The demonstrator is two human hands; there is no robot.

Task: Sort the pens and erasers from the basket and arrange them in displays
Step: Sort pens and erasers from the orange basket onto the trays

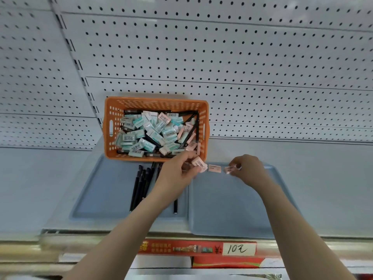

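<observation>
An orange basket [113, 126] on the shelf holds several teal and pink erasers mixed with black pens. In front of it lie two blue trays. The left tray [96, 190] carries several black pens [139, 186] side by side. My left hand [177, 172] is at the basket's front right corner, shut on a few pink erasers [198, 161]. My right hand [248, 168] pinches one pink eraser [230, 169] at the far edge of the right tray [226, 205]. Another pink eraser [214, 168] lies on that tray between my hands.
White pegboard [222, 57] rises behind the shelf. A red price strip [181, 248] with a handwritten label [238, 249] runs along the shelf's front edge. Bare shelf surface extends left and right of the trays.
</observation>
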